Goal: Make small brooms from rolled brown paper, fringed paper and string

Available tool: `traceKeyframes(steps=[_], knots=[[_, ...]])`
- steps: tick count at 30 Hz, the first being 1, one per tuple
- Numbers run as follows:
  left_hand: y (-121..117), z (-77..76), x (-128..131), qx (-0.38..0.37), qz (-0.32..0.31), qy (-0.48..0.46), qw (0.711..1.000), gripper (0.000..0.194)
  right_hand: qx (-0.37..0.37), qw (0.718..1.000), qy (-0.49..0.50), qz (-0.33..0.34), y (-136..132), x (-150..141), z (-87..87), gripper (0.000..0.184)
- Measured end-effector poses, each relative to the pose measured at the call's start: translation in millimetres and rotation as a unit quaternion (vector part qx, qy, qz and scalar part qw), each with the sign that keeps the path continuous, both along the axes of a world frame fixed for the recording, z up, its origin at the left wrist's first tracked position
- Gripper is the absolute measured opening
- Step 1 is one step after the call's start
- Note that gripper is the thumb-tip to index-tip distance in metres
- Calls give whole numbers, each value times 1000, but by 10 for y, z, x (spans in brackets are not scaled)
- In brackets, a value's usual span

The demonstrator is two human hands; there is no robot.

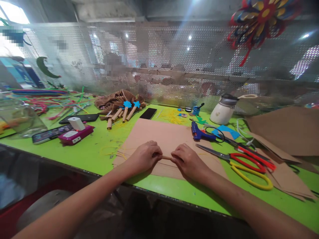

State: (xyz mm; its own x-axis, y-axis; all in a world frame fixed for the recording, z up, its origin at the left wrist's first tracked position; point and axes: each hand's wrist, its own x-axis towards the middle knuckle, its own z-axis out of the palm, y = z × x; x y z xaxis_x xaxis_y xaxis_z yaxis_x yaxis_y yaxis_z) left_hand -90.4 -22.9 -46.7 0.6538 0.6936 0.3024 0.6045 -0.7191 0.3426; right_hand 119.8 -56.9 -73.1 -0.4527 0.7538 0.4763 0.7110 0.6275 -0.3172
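Observation:
My left hand [146, 156] and my right hand [186, 161] rest close together on a brown cardboard sheet [164, 136] near the front edge of the green table [99, 149]. Both hands pinch a thin rolled brown paper stick [165, 157] that lies between them; the left fingers close on its left end, the right fingers on its right end. Only a short piece of the stick shows between the hands.
Red and yellow scissors [246, 164] lie right of my right hand, a blue glue gun [199, 132] behind them. Paper fans on sticks [122, 108], a black phone [148, 113], a pink device [74, 135], a white pot [223, 109] and more brown cardboard [286, 132] surround the sheet.

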Motion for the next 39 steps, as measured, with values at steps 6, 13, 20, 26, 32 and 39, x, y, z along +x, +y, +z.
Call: traceKeyframes(steps=[6, 13, 20, 26, 32, 39], knots=[[8, -29, 4, 13, -17, 4, 1000, 21, -23, 999, 22, -10, 4, 14, 20, 12], [14, -48, -2, 10, -18, 0, 1000, 23, -36, 999, 30, -11, 4, 16, 27, 12], [1, -17, 14, -7, -11, 19, 1000, 24, -48, 998, 48, -11, 20, 28, 38, 14], [-7, 14, 15, -16, -20, 29, 999, 26, -47, 997, 53, -5, 34, 42, 50, 14], [-2, 12, 23, -11, -7, 25, 1000, 24, -13, 997, 66, -29, 2, 140, 66, 13], [0, -6, 26, -12, 0, 5, 1000, 20, -42, 998, -40, -33, -94, 273, 190, 23]])
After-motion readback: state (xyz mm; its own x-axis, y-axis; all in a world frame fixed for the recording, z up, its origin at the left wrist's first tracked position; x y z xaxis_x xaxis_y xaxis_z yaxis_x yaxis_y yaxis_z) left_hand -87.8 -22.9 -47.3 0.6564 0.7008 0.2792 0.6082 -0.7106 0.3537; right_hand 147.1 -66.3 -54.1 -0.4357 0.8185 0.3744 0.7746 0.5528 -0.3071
